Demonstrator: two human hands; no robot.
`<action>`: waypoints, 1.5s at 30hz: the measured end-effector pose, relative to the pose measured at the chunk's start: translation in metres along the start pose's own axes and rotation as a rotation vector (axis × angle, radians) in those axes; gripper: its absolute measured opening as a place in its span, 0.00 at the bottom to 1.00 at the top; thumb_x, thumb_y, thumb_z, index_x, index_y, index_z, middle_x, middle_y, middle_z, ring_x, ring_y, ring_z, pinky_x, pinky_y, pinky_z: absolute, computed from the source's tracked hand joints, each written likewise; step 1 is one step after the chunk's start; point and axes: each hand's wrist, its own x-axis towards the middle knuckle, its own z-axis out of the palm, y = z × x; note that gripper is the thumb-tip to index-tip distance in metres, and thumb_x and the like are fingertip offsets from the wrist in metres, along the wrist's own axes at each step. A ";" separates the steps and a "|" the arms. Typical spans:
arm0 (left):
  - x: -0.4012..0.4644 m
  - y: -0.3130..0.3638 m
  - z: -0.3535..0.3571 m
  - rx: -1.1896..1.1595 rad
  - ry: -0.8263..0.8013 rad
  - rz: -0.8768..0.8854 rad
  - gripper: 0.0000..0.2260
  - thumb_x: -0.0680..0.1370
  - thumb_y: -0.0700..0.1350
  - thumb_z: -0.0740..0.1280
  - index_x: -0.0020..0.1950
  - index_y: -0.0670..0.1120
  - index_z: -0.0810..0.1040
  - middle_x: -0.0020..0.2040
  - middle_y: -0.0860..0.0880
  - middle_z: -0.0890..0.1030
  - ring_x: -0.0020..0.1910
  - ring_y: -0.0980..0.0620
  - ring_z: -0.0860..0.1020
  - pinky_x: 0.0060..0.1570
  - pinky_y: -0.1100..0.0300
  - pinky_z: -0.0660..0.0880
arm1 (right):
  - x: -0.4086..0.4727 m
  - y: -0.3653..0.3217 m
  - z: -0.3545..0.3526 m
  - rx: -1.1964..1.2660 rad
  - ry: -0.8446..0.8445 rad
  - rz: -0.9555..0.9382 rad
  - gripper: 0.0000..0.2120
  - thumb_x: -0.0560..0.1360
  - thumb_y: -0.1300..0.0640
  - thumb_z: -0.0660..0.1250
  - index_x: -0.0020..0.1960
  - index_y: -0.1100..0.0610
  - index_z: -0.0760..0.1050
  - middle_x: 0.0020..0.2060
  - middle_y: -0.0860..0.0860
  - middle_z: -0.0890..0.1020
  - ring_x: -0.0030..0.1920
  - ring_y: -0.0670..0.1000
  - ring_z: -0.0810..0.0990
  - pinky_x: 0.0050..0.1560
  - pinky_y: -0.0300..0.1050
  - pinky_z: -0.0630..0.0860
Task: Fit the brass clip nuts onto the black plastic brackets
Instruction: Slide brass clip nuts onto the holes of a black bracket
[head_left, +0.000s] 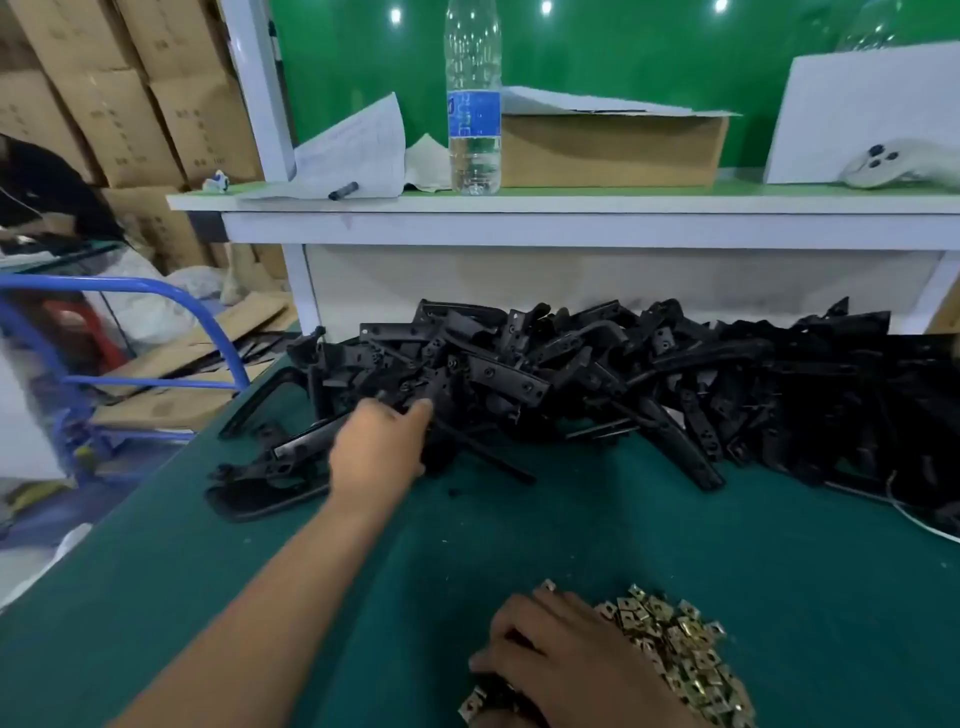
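Right hand (566, 660) curls on brass clip nuts (680, 654); left hand (382, 447) fingers grip a black bracket (441, 395) at the pile's edge.

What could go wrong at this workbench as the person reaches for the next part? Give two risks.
1. The left hand reaches into a tangled heap of black plastic brackets; pulling one could drag others off the green table edge.
2. The right hand rests on the loose pile of small brass clip nuts by the near edge; a sweep may scatter them.
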 end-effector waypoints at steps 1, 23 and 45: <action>0.003 0.007 0.014 -0.006 -0.057 -0.084 0.20 0.80 0.59 0.68 0.49 0.41 0.76 0.30 0.46 0.81 0.31 0.48 0.84 0.34 0.54 0.78 | -0.001 0.001 -0.001 -0.023 -0.018 -0.002 0.06 0.83 0.39 0.60 0.55 0.34 0.76 0.48 0.38 0.76 0.49 0.39 0.77 0.51 0.33 0.77; -0.053 -0.051 -0.010 -0.193 -0.356 0.234 0.11 0.80 0.37 0.69 0.61 0.47 0.81 0.42 0.49 0.82 0.31 0.50 0.78 0.31 0.59 0.76 | -0.006 0.008 -0.012 0.227 -0.029 0.324 0.11 0.80 0.37 0.67 0.51 0.44 0.75 0.49 0.37 0.73 0.54 0.39 0.68 0.58 0.37 0.64; -0.102 -0.055 0.016 0.419 -0.328 0.935 0.36 0.78 0.52 0.62 0.83 0.61 0.50 0.57 0.58 0.72 0.48 0.52 0.75 0.36 0.51 0.78 | -0.008 0.027 -0.018 1.608 0.668 0.795 0.10 0.74 0.61 0.76 0.55 0.60 0.85 0.50 0.62 0.87 0.50 0.59 0.88 0.50 0.47 0.84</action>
